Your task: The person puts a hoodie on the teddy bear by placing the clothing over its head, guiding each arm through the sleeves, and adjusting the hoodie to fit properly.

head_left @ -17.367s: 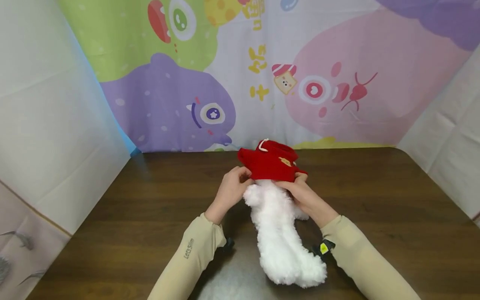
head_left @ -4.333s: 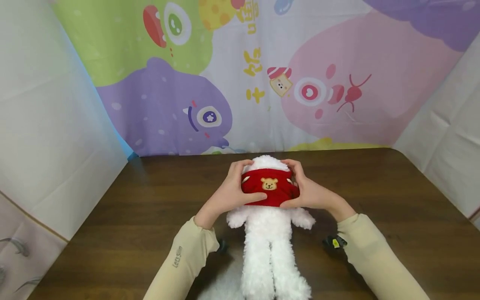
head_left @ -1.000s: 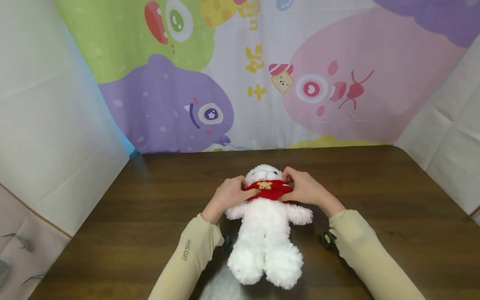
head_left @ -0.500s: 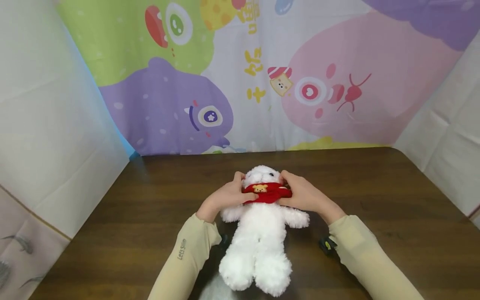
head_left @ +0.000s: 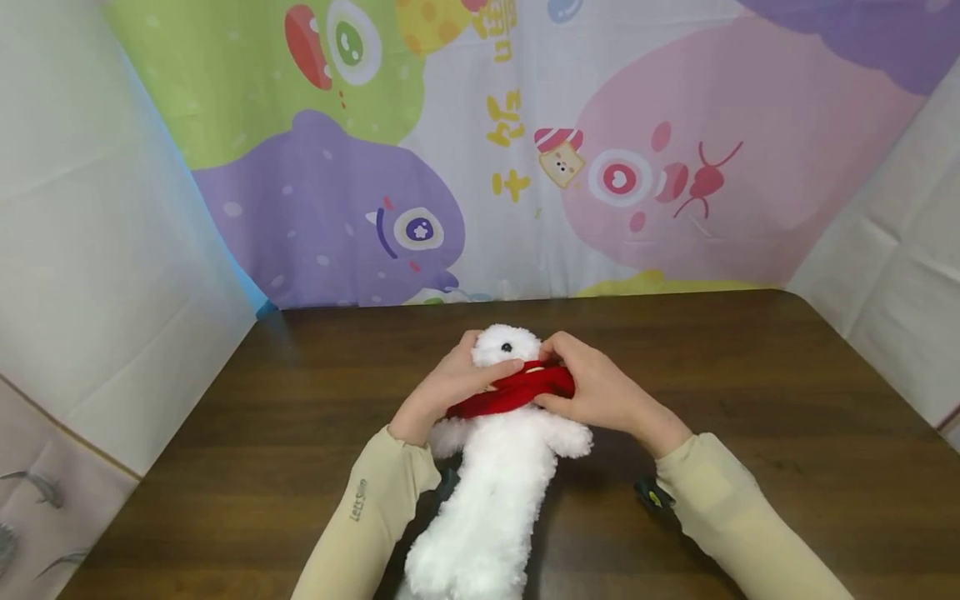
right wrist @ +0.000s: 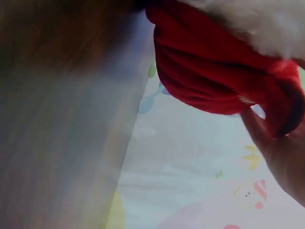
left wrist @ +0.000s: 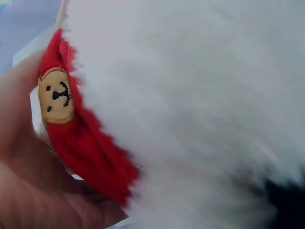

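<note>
A fluffy white plush toy point(head_left: 502, 475) is held slanted over the table, its head far and its legs near. One dark eye shows. A small red hooded sweater point(head_left: 506, 396) is bunched around its neck, above the bare arms. My left hand point(head_left: 450, 379) grips the sweater and neck from the left, thumb across the front. The bear patch point(left wrist: 58, 95) shows beside that thumb in the left wrist view. My right hand point(head_left: 603, 387) pinches the sweater's right side between thumb and fingers. In the right wrist view the red cloth point(right wrist: 205, 67) hangs in folds.
A dark brown wooden table point(head_left: 750, 417) lies beneath. Behind it hangs a cartoon-printed curtain point(head_left: 517, 250), with pale cloth walls on both sides. Dark wrist cameras sit under both sleeves.
Earlier the sweater went from beyond the head, over it, down to the neck. In the last half second the toy has turned, its legs swinging left; my left thumb has moved across the sweater.
</note>
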Available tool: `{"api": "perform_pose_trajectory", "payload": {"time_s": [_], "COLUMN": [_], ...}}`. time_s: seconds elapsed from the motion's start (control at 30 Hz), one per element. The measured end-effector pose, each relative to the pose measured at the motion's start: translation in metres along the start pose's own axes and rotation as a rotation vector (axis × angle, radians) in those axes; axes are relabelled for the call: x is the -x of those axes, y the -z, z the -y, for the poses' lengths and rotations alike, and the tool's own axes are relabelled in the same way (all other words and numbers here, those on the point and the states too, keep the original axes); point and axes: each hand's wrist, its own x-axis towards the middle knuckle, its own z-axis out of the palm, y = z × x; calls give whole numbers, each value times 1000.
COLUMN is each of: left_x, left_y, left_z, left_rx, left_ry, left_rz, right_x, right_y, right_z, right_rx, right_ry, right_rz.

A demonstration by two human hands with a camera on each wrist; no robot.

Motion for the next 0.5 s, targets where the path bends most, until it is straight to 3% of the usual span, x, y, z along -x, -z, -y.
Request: {"api": "perform_pose_trajectory", "payload": {"time_s": [0.13,0.33,0.5], "left_x": [-1,-4,-2], "left_y": [2,3,4], "left_z": [4,5,3], "left_rx": [89,214,335], "left_ry": [6,-87,-166], "left_rz": [-15,-82,-47], "right_x": [1,-1,-4], "right_y": [1,-3,-9], "right_z": [2,-3,-5], "right_rx": [-109,-210,-175], "right_ry": [50,123,186], "right_rz": [31,73,-37]}}
